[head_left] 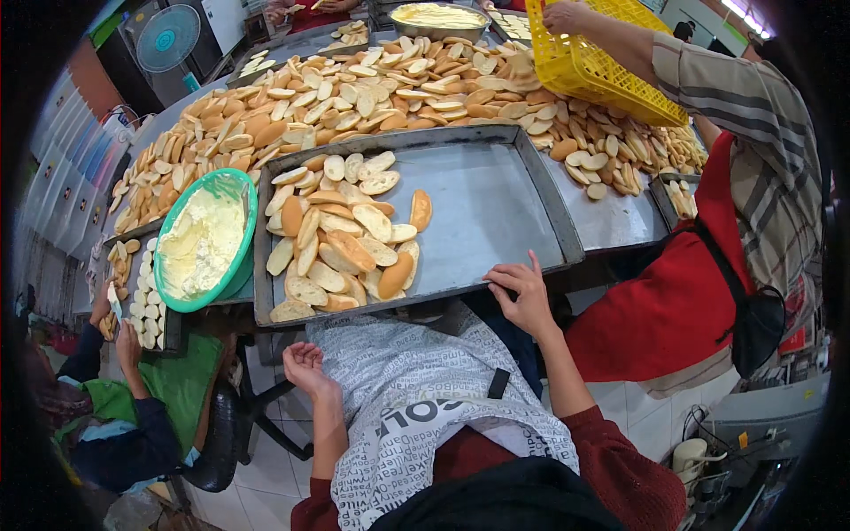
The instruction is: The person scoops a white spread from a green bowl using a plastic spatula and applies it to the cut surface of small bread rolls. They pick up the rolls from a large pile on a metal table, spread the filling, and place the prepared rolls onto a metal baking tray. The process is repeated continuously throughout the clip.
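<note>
A grey metal tray (469, 217) lies before me, its left part heaped with halved oblong bread pieces (332, 239). My right hand (521, 296) rests at the tray's near rim, its index finger raised and the other fingers loosely bent, with nothing held. Below the tray's near left corner is my left hand (307, 367), palm turned up and fingers loosely curled, apart from the tray and without anything visible in it. A green bowl (165, 257) of pale yellow cream (205, 234) stands against the tray's left side.
Behind the tray spreads a large pile of bread halves (390, 84). At right, a co-worker in a red apron (651, 310) tips a yellow crate (602, 71) over the pile. A person at left works by a tray of cream-coated pieces (149, 305). A cream-filled basin (438, 18) stands far back.
</note>
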Action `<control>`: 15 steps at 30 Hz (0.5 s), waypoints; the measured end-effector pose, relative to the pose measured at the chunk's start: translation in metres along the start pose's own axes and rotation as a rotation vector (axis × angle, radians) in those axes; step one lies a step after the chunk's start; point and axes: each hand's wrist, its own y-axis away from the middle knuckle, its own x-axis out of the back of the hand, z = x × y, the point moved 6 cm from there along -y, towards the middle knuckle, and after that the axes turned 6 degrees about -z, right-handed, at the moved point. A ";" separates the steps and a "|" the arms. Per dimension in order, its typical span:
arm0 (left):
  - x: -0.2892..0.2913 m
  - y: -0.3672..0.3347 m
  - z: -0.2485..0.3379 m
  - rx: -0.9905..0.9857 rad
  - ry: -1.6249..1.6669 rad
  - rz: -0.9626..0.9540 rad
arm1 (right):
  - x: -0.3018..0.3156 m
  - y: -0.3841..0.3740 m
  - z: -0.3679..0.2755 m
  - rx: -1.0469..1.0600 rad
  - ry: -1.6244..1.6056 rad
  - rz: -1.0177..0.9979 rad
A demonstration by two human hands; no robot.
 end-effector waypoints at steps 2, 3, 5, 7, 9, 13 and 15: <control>0.000 0.000 0.000 -0.001 0.001 0.001 | 0.001 0.000 -0.001 -0.001 0.004 -0.004; 0.000 0.000 0.000 -0.003 0.002 0.001 | 0.001 0.000 -0.001 0.000 0.009 -0.005; 0.001 0.000 0.000 0.000 0.005 0.006 | 0.001 0.000 -0.002 0.001 0.018 -0.011; 0.002 -0.001 -0.001 -0.008 0.016 0.024 | 0.001 -0.001 -0.004 0.007 0.024 -0.023; 0.001 -0.001 0.000 -0.021 0.033 0.052 | 0.002 -0.002 -0.006 0.004 0.025 -0.036; -0.003 0.004 0.004 -0.027 0.028 0.053 | 0.009 -0.006 -0.013 -0.025 0.002 -0.010; -0.003 0.004 0.005 -0.020 0.025 0.064 | 0.013 -0.010 -0.009 -0.051 -0.079 0.063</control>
